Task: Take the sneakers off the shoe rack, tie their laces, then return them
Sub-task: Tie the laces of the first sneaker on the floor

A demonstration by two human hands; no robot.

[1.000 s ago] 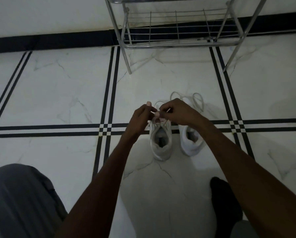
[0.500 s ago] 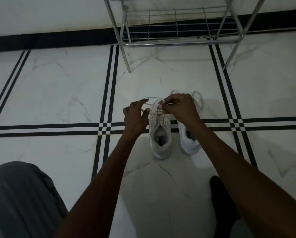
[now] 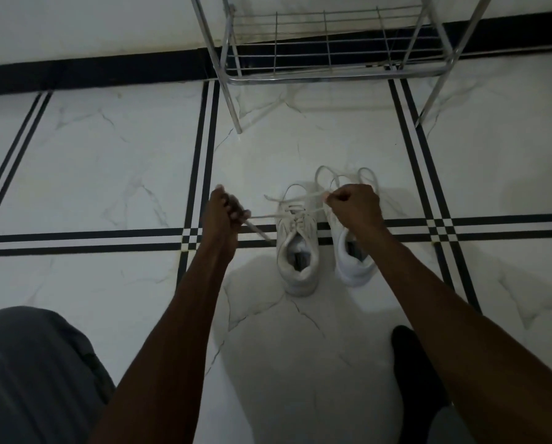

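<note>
Two white sneakers stand side by side on the floor, heels toward me. The left sneaker [image 3: 297, 248] has its lace [image 3: 269, 215] stretched out to both sides. My left hand [image 3: 221, 216] is closed on one lace end, left of the shoe. My right hand [image 3: 354, 205] pinches the other end above the right sneaker [image 3: 353, 261], partly hiding that shoe's front. White lace loops [image 3: 365, 176] of the right sneaker lie beyond my right hand.
A chrome wire shoe rack [image 3: 332, 59] stands against the wall beyond the sneakers, its lowest shelf bare. White marble floor with black stripes [image 3: 201, 155] lies all around. My grey-clad knee [image 3: 34, 373] is bottom left, a dark-socked foot [image 3: 412, 370] bottom right.
My hands were together over the left sneaker's tongue; they have pulled apart, the left hand moving left and the right hand right, drawing the lace taut.
</note>
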